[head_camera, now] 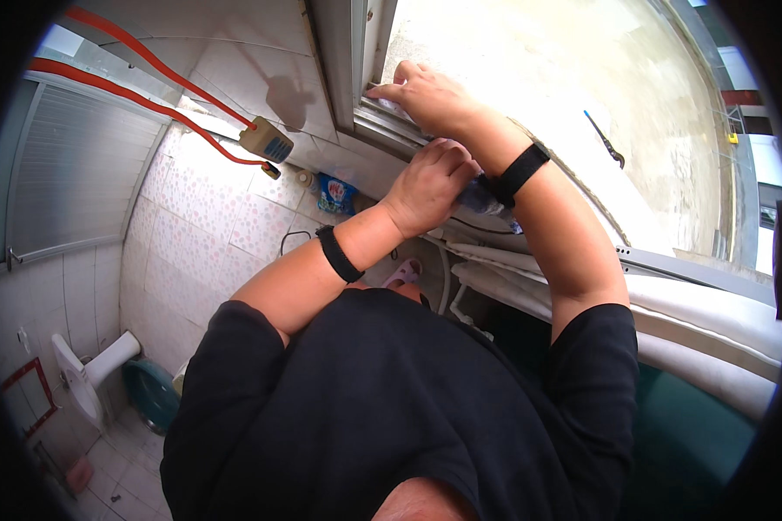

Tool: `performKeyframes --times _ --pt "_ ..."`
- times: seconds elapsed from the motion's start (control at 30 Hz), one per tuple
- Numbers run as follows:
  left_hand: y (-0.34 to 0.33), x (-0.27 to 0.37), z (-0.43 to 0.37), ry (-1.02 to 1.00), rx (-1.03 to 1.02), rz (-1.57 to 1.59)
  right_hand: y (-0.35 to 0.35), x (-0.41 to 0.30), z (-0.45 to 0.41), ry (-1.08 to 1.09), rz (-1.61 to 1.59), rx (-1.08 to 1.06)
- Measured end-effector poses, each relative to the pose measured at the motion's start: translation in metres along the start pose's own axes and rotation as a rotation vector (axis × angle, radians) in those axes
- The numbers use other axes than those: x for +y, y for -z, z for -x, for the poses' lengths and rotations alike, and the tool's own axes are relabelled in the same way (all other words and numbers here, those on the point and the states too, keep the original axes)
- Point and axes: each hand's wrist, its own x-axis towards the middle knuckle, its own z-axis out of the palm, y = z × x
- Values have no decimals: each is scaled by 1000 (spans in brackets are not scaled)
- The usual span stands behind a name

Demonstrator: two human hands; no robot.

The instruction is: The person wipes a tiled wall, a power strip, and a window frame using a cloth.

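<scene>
My right hand [436, 98] reaches to the lower corner of a metal window frame [358, 71], its fingers bent at the sliding track [391, 127]. Something pale shows beneath those fingers, too hidden to name. Closer to me, my left hand [433, 185] is curled below the track, beside the right forearm. A crumpled bluish cloth or plastic [489, 198] hangs by its fingers; the fingers hide how it is held. Each wrist wears a black band.
Red cords with a box-like plug [266, 140] hang at upper left. A blue packet [335, 194] stands by the tiled wall. White rolled material [697, 312] lies at right. A dark, blue-tipped tool [605, 140] rests outside the window. A washbasin [81, 384] and green basin [150, 391] are lower left.
</scene>
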Motion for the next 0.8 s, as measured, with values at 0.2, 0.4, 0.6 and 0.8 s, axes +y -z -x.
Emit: performKeyframes --times 0.2,0.4,0.6,0.8 --pt "-3 -3 0 -21 21 13 6 7 7 -21 -96 75" --pt "-2 -2 0 -16 19 -4 8 3 0 18 -11 31" --pt "-3 -2 0 -21 19 3 3 9 -3 66 40 42" --pt "-3 -1 -1 -5 0 -12 5 10 1 32 26 3"
